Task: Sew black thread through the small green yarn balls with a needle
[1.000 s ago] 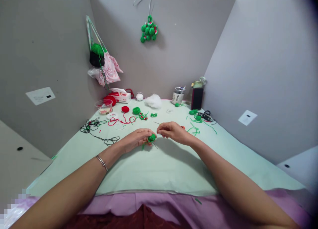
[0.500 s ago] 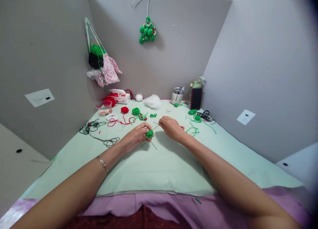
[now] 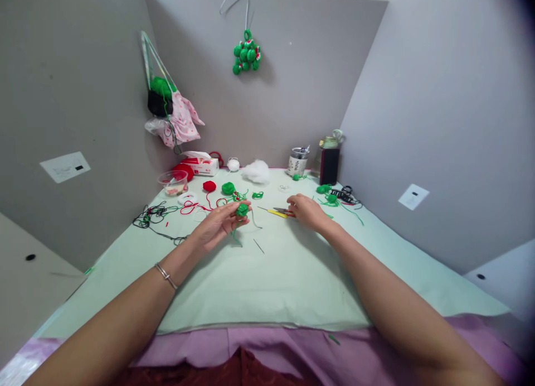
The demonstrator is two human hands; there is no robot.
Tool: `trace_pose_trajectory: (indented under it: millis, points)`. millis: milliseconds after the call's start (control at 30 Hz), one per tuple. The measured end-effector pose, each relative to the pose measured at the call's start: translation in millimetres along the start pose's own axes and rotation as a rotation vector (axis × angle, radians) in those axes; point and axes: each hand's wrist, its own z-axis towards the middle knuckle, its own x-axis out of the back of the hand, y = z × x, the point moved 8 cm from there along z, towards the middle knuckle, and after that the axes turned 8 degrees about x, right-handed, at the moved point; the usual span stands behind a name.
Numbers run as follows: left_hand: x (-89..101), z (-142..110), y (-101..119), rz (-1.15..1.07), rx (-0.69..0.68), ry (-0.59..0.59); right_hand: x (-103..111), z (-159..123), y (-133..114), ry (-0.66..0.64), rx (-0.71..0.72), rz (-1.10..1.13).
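Observation:
My left hand (image 3: 220,225) pinches a small green crocheted ball (image 3: 242,210) between thumb and fingers, above the table. A green yarn tail hangs below it, and a thin dark strand trails on its right. My right hand (image 3: 308,211) is closed over the handles of a pair of scissors (image 3: 281,210), whose blades point left; the handles are mostly hidden under the fingers. Against the blades lies a yellow-handled crochet hook (image 3: 276,213), its thin metal end to the left. A dark needle (image 3: 258,246) lies on the cloth between my forearms.
Behind my hands are a red yarn ball (image 3: 209,186), a green yarn ball (image 3: 228,188), white stuffing (image 3: 256,172) and a tissue box (image 3: 204,164). Dark cord (image 3: 152,214) tangles at left. Green pieces (image 3: 328,193), a can (image 3: 298,163) and a dark phone-like slab (image 3: 330,166) stand right.
My left hand has moved up and left with the green ball. My right hand has left the yellow hook and shifted right onto the scissors.

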Motion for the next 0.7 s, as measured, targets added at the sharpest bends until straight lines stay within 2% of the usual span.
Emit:
trace_pose_trajectory:
  millis: [167, 367, 433, 500, 633, 700]
  points:
    - [-1.1, 0.4, 2.5, 0.029, -0.017, -0.034, -8.2, -3.9, 10.2, -0.087, 0.001, -0.019]
    - [2.5, 0.6, 4.5, 0.129, -0.065, 0.028, 7.4, -0.3, 3.8, 0.025, -0.014, 0.046]
    - [3.8, 0.0, 7.4, 0.229, -0.122, 0.062, 17.0, -0.8, -5.9, 0.076, -0.015, 0.092]
    - [2.2, -2.1, 11.2, 0.35, -0.202, 0.084, 21.8, -3.1, -21.6, 0.062, 0.005, 0.211]
    - [-5.4, -8.0, 13.8, 0.492, -0.309, 0.099, 17.6, -13.7, -63.5, -0.121, 0.09, 0.644]
    - [-8.5, -10.3, 13.3, 0.516, -0.331, 0.103, 16.4, -18.6, -79.0, -0.174, 0.138, 0.713]
